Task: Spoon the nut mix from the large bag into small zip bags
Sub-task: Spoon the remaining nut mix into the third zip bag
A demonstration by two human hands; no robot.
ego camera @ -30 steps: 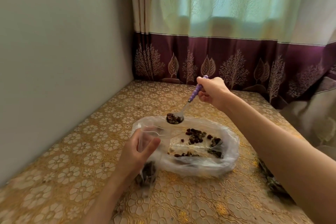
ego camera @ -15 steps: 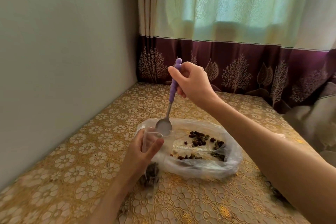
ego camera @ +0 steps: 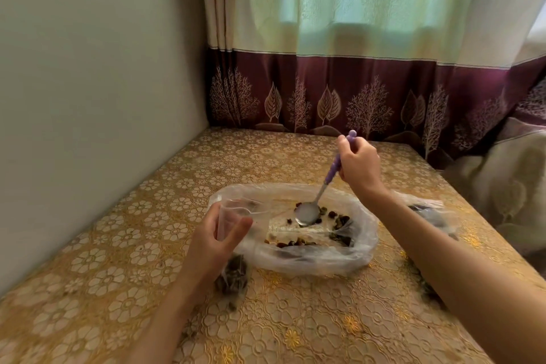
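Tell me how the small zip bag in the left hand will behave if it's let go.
Likely floppy: the small zip bag is thin clear film, its mouth held open by the left hand. The nut mix weighing its bottom suggests it would slump and spill.

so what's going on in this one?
A person is portioning nut mix at a table. The right hand holds a purple-handled spoon, its empty bowl down among the nuts inside the large bag. The left hand holds a small zip bag open beside the large bag; nuts already sit in its bottom. Another filled bag lies behind the right forearm. A fresh scoop looks likely next.
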